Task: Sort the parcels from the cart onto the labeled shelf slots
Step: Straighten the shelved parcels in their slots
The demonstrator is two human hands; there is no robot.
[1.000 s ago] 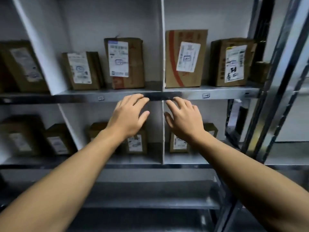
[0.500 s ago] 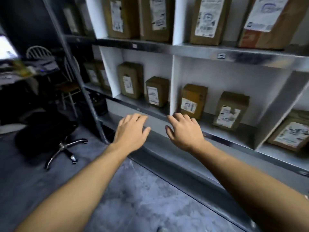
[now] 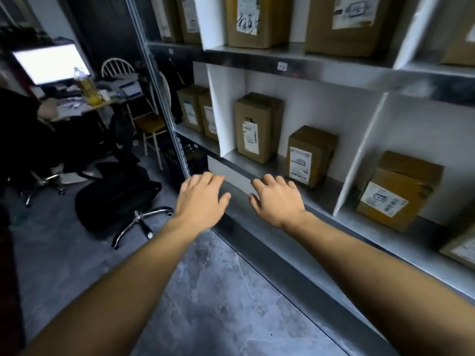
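Both hands are empty, palms down, fingers relaxed and a little spread. The left hand and the right hand hang side by side, apart, before the metal lip of the lower shelf. Just beyond the right hand, in one slot, stand a tall parcel and a shorter parcel, upright, white labels facing out. Further right, past a white divider, sits a third parcel. Above the hands, the upper shelf carries larger parcels. Left of the left hand a black office chair lies tipped on the grey floor; beyond it glows a monitor.
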